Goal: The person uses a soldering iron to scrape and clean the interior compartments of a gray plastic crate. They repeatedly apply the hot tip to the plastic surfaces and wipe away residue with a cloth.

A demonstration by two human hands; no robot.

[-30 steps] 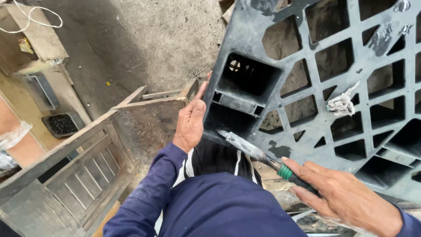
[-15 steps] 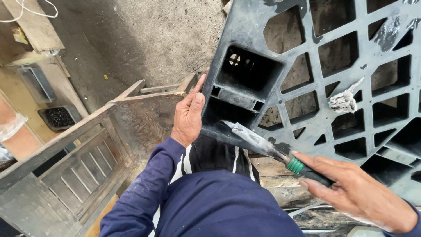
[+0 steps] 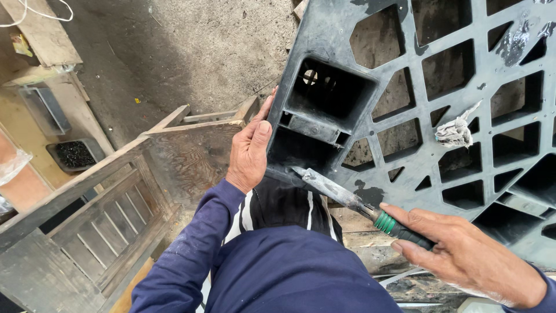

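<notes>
Soft even daylight, weak shadows, no glare; focus sharp throughout; wide-angle bending of lines toward 9 o'clock edge.

We note a rough, stained concrete floor (image 3: pixel 174 52) in flat daylight. A weathered wooden slatted frame (image 3: pixel 92 232) stands at left, near a dark tray of black granules (image 3: pixel 72 155).
</notes>
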